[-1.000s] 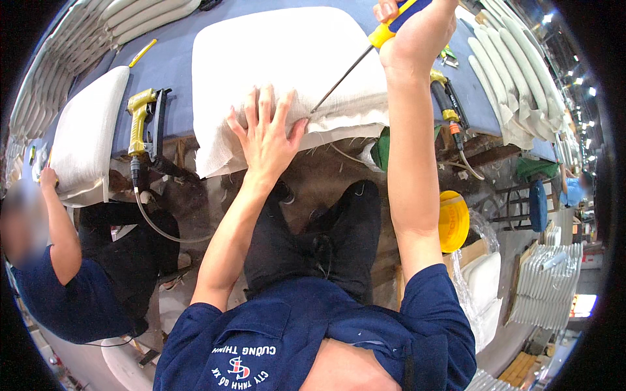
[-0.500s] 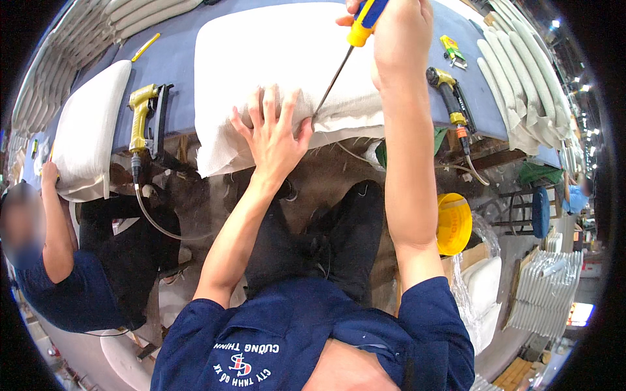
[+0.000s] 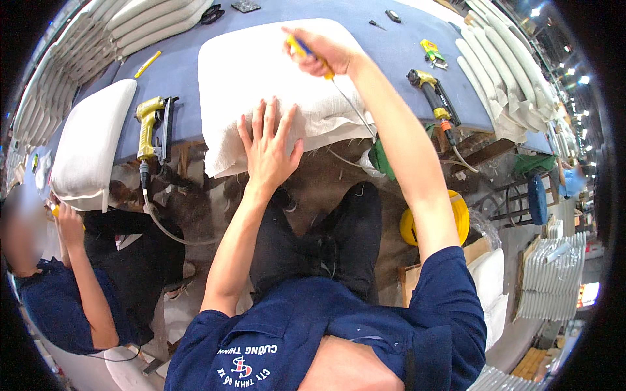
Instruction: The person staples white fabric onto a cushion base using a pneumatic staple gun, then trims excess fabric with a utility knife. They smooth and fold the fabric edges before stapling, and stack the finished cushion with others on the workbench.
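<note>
A white fabric-covered cushion lies on the blue-grey table, its loose, frayed fabric edge hanging along the near side. My left hand rests flat on the near part of the cushion, fingers spread and thumb out to the right. Over the cushion's far right part, my right hand is wrapped round the yellow and blue handle of a screwdriver. Its long thin shaft slants down to the right, with the tip by the cushion's near right edge, close to my right forearm. Whether the tip touches the fabric I cannot tell.
Air staplers with hoses lie left and right on the table. Stacked cushions stand at both sides. A yellow bucket is below right. A co-worker sits left beside another cushion.
My right hand has swung the screwdriver so its tip has moved from beside my left thumb to the right end of the near edge. My left hand stays on the cushion.
</note>
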Demonstrator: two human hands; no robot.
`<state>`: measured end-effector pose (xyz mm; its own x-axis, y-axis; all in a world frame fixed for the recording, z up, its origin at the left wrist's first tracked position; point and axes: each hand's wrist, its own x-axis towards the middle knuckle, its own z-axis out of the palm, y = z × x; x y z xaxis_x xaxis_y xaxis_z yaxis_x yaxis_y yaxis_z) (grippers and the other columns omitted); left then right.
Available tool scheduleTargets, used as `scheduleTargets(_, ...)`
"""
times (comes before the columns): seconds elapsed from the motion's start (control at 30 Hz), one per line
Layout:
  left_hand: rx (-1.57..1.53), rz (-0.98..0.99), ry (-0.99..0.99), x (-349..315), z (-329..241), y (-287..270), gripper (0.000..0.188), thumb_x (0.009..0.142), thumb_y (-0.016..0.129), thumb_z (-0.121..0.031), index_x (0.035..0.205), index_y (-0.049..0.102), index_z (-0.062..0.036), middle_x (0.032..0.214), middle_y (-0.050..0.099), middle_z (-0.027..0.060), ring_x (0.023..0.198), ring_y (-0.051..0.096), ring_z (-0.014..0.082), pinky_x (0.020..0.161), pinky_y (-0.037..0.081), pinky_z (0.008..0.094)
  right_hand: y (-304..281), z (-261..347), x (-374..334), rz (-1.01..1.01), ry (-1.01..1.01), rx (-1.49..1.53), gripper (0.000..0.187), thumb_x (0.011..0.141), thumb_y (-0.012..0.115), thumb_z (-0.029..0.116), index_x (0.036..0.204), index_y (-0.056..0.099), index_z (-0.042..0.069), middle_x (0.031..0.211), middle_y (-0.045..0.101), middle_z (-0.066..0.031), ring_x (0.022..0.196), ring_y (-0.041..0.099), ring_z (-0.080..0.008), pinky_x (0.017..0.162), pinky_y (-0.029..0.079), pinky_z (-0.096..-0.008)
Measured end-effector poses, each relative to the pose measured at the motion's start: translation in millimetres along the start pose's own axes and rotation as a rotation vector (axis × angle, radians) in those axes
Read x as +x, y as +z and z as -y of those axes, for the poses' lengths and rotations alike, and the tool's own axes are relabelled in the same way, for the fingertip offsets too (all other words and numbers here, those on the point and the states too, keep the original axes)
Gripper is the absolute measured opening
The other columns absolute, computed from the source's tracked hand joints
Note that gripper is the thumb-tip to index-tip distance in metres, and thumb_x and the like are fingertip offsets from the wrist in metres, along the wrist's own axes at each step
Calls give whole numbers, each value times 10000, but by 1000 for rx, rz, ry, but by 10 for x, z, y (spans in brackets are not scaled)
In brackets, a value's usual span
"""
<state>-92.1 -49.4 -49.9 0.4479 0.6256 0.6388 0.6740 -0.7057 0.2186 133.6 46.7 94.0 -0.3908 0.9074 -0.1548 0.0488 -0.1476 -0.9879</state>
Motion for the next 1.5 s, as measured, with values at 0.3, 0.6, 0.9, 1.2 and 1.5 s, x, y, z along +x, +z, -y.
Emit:
scheduleTargets(0.3, 33, 22, -34, -66, 86, 75, 848, 765, 805, -202, 1560, 518, -268, 1661, 393, 112, 1583, 284, 324, 1284, 100, 639, 307, 696, -849, -759, -1108, -1167, 143, 962, 781, 209, 1064, 763, 110, 856, 772, -33, 738, 680, -108, 660, 533, -279)
scheduleTargets(0.6, 4, -10, -7, -43, 5, 65, 824, 756, 795, -175, 1539, 543, -231, 1646, 412, 125, 1569, 308, 337, 1288, 111, 621, -1027, -254, -1521, -1254, -707, -1314, 378, 868, 873, 386, 1048, 781, 68, 1015, 777, -145, 864, 755, -309, 742, 583, -393)
scheduleTargets(0.9, 9, -9, 9, -51, 20, 19, 797, 790, 777, -175, 1547, 531, -207, 1654, 405, 137, 1573, 302, 349, 1285, 112, 622, -1699, -1518, -1767, -1319, -104, -1670, 387, 941, 725, 448, 1222, 744, 183, 1460, 623, -124, 1378, 506, -342, 1077, 400, -603)
scheduleTargets(1.2, 71, -43, 52, -69, 45, 81, 582, 990, 677, -292, 1556, 554, -347, 1699, 351, 143, 1592, 267, 352, 1282, 58, 628, -1869, -1677, -2044, -1367, 430, -1435, 622, 961, 723, 420, 1441, 514, 84, 1276, 670, -226, 1192, 628, -461, 948, 565, -546)
scheduleTargets(1.5, -212, 288, 123, 512, 200, -346, 582, 1116, 439, -454, 1664, 369, -273, 1706, 367, 133, 1621, 231, 344, 1284, 63, 654, -837, -1333, -2769, -1350, -693, 251, 454, 989, 752, 122, 1347, 482, 56, 984, 717, -94, 866, 696, -163, 687, 593, -322)
